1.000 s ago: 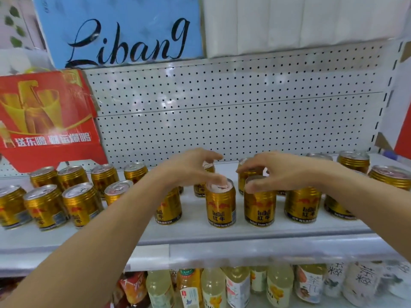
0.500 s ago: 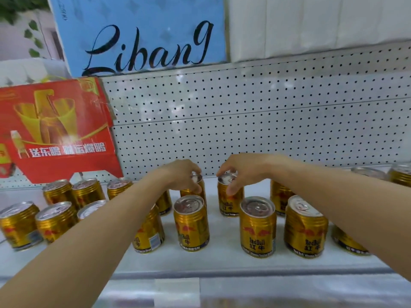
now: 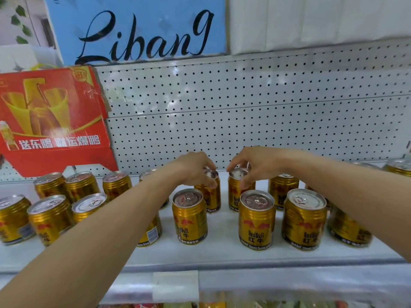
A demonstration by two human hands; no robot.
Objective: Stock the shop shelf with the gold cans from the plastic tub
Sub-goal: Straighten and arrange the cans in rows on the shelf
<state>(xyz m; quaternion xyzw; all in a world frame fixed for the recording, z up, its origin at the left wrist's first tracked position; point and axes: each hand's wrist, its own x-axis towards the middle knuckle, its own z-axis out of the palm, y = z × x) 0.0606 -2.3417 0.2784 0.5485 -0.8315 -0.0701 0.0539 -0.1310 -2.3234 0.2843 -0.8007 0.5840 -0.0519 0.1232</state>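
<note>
Since half a second ago: both hands hold the same two back-row cans at the centre of the frame; the view has shifted only slightly, and no can has changed place.

Item 1, left hand (image 3: 195, 167): fingers curled over the rim of the left rear can (image 3: 210, 192), gripping it from above. Can upright, base apparently on the shelf (image 3: 222, 252).

Item 2, right hand (image 3: 253, 163): fingertips pinching the top rim of the right rear can (image 3: 238, 190), likewise from above. Can upright, long axis vertical.

Item 3, front row: front centre can (image 3: 190, 216) stands just below the left hand's can; front right can (image 3: 256, 221) just below the right hand's can; each rear can sits directly behind a front one.

Item 4, further stock: group of cans at left (image 3: 51, 210); more at right edge. Red carton (image 3: 53, 121) at upper left, leaning on the pegboard back (image 3: 244, 107).

Item 5, plastic tub: not in view.

Governing relation: each held can lies straight under its own hand, with a narrow gap between the two cans. Judgement: both cans look placed; the likely next move is to let go and draw back over the front row without knocking it.
</note>
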